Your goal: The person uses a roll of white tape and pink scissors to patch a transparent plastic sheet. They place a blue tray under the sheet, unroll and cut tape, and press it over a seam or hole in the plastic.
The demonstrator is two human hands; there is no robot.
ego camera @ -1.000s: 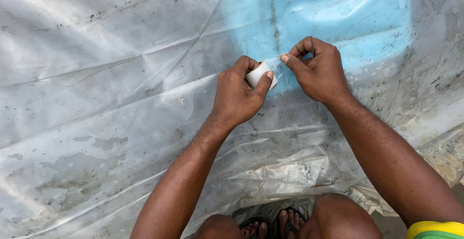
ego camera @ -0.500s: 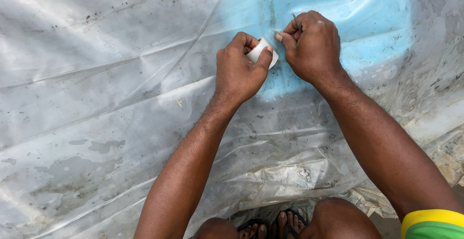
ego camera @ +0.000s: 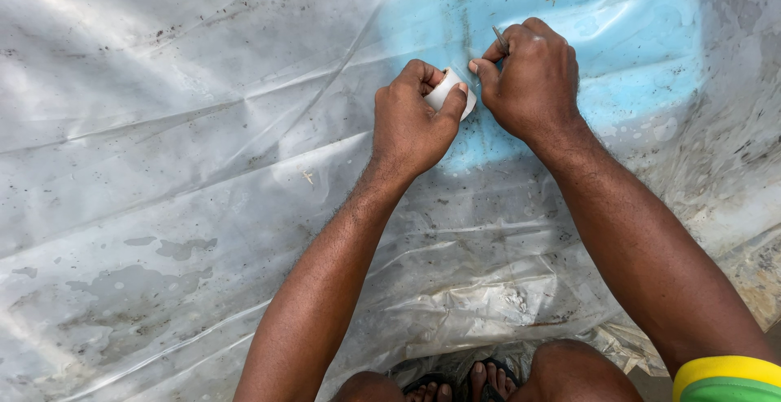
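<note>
Tape roll (ego camera: 450,93), small and white, sits pinched in the left hand (ego camera: 415,121) over a blue patch (ego camera: 569,36) showing through the dirty clear plastic sheet (ego camera: 179,174). Just beside it, the right hand (ego camera: 533,76) is closed on a thin dark tool (ego camera: 500,40). Sandalled feet (ego camera: 460,379) show below.

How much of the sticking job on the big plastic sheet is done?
Looks like early going. Done: no finished strip shows on the plastic sheet. In hand: the left hand grips a small white roll of tape, and the right hand pinches near its end, holding a thin dark tool, over the blue patch. Left: laying the tape down.
</note>
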